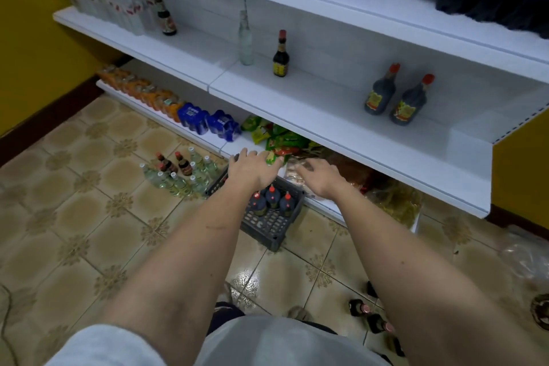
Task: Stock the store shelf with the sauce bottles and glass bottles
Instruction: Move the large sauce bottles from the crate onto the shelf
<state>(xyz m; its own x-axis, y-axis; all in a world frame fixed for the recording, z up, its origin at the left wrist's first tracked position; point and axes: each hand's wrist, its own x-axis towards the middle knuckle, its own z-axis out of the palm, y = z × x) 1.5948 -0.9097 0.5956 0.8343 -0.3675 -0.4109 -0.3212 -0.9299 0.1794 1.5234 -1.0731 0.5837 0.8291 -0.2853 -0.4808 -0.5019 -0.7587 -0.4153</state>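
Your left hand (252, 171) and right hand (319, 177) reach out empty, fingers spread, above the dark crate (269, 223) holding three sauce bottles (271, 200). At ten o'clock from the crate, glass bottles (178, 177) cluster on the floor. The middle shelf (341, 128) carries two sauce bottles at two o'clock.

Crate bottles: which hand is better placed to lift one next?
Probably the left hand: it hovers open right above the dark crate and its three red-capped sauce bottles. The right hand sits farther right, over the bottom shelf.
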